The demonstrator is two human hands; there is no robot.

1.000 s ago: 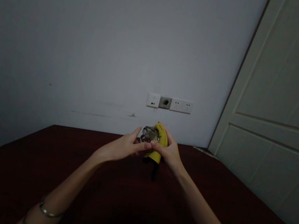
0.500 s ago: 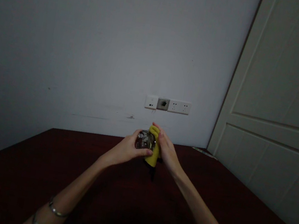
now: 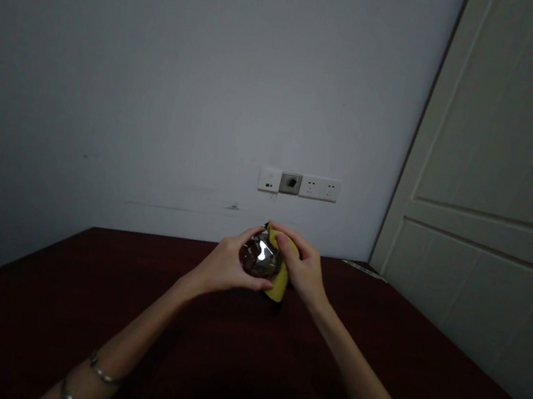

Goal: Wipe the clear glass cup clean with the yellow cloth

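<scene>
A round, shiny, dark see-through object (image 3: 260,256), glass-like with a bright reflection on it, is held up above the table. My left hand (image 3: 228,264) is closed around its left side, thumb below and fingers above. A yellow cloth (image 3: 279,282) with a dark edge presses against the object's right side and hangs below it. My right hand (image 3: 303,267) grips this cloth, the thumb bent over it and the fingers reaching along the top. What kind of vessel or ball the round object is, I cannot make out.
The dark red table (image 3: 127,312) spreads beneath both arms. Behind it is a pale wall (image 3: 189,79) with a row of sockets (image 3: 319,188). A cream panelled door (image 3: 500,162) stands at the right, and a thin flat strip (image 3: 364,269) lies at the table's back right.
The right hand and cloth have shifted on the object, the right fingers now bent more over the cloth. The round object has turned and shows a brighter reflection.
</scene>
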